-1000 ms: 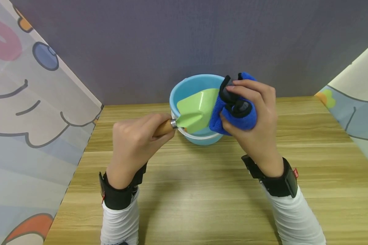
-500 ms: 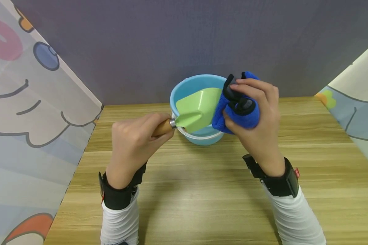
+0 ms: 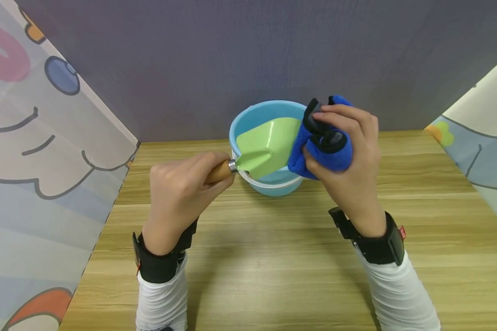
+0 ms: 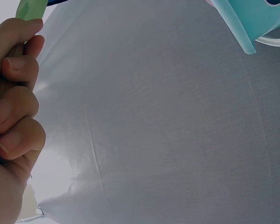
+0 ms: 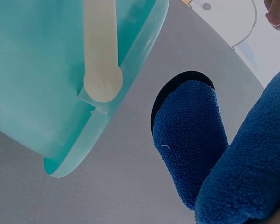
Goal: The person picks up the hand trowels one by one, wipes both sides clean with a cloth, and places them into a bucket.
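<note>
Clasping one trowel (image 3: 269, 147) and one blue cloth (image 3: 335, 159), two hands (image 3: 186, 181) (image 3: 357, 154) hover near one bucket (image 3: 269, 112).

Trowel (image 3: 271, 147): glossy green blade (image 3: 278, 135), metal collar (image 3: 233, 166), wooden handle (image 3: 218, 173) gripped in my left hand (image 3: 180, 186). Held over the blue bucket (image 3: 267, 109), blade pointing to its right. Plush blue cloth (image 3: 335, 160), black-edged, bunched in my right hand (image 3: 360, 161) above the bucket's right rim, hiding the blade's end.

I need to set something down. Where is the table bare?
The table is bare between the sleeves, in front of the bucket, and between the right hand and right panel. It's crowded at the bucket, with trowel and cloth held there.
</note>
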`<action>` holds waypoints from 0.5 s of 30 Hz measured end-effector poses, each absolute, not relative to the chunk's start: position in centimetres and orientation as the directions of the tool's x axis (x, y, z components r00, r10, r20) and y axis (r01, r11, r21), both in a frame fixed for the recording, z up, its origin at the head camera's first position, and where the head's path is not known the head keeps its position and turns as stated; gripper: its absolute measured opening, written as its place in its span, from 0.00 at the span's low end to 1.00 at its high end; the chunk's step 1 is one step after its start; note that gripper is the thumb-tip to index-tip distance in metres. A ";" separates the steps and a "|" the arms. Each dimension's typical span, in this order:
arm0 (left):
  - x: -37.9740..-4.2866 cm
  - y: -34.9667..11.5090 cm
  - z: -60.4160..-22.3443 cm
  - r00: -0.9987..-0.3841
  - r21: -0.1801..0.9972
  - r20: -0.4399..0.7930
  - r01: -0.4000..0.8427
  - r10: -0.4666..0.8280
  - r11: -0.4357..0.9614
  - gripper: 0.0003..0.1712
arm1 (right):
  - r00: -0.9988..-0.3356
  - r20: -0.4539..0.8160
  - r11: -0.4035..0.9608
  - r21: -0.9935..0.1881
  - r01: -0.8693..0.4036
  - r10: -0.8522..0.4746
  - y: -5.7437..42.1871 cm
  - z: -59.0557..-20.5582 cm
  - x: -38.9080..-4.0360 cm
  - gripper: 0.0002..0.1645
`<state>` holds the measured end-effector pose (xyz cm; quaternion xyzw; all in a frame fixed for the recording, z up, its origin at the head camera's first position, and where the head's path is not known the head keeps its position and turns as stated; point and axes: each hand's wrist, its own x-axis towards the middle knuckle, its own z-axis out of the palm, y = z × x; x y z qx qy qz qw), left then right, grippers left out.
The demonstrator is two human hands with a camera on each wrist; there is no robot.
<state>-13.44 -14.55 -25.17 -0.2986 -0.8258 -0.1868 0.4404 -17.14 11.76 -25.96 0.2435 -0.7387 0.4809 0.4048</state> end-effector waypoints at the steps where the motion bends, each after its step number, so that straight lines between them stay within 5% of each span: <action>1: -13.4 -14.5 -25.2 -0.439 0.054 0.837 0.658 0.325 0.751 0.03 | -0.554 0.832 0.420 -0.513 -0.748 0.030 11.8 -26.0 -17.1 0.27; 15: -13.4 -14.6 -25.1 -0.437 0.042 0.836 0.652 0.331 0.757 0.03 | -0.561 0.826 0.426 -0.524 -0.738 0.044 11.8 -25.9 -17.1 0.26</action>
